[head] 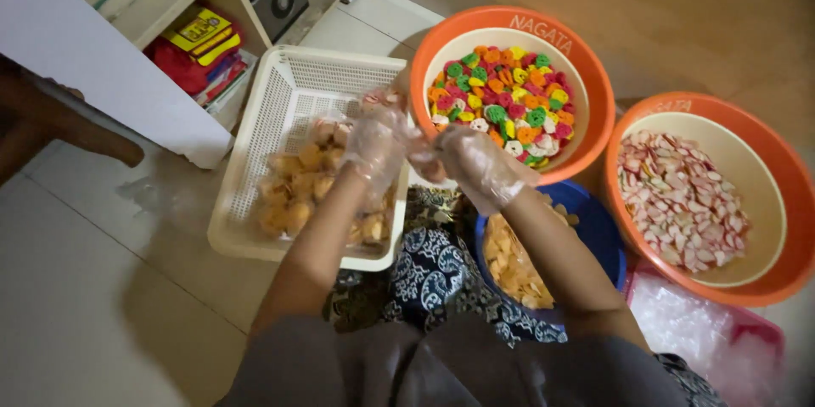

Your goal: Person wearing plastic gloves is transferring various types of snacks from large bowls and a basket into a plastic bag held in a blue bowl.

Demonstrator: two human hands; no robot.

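Both hands wear thin clear plastic gloves and meet just in front of the person's lap. The left hand (373, 142) has its grip curled closed around a small clear bag (384, 101), whose crumpled top sticks up above the fingers; what is inside the bag is too blurred to tell. The right hand (475, 161) is close beside it, its fingers bent toward the left hand and pinching at the bag's near side (424, 161), so the two gloved hands touch or nearly touch there. How tightly the right grip is closed cannot be told for sure, but the fingers are drawn together, not spread.

Under the left hand lies a white mesh tray (255, 118) on the floor, holding filled bags of pale orange snacks (297, 195) heaped toward its near end. Under the right forearm sits a blue bowl (598, 229) with yellow chips (509, 267) in it. Just beyond the hands stands an orange basin (509, 21) with a cream inner bowl full of bright crackers (501, 101) in green, red, yellow, orange and white. To its right, touching or just beside it, is a second orange basin (789, 229) holding pink-and-white crackers (679, 199). At the lower right a pink tray (764, 331) holds clear plastic bags (688, 322). A white shelf (93, 42) stands at the upper left, with red and yellow packets (199, 42) on its lowest level. The floor (102, 288) is pale tile.
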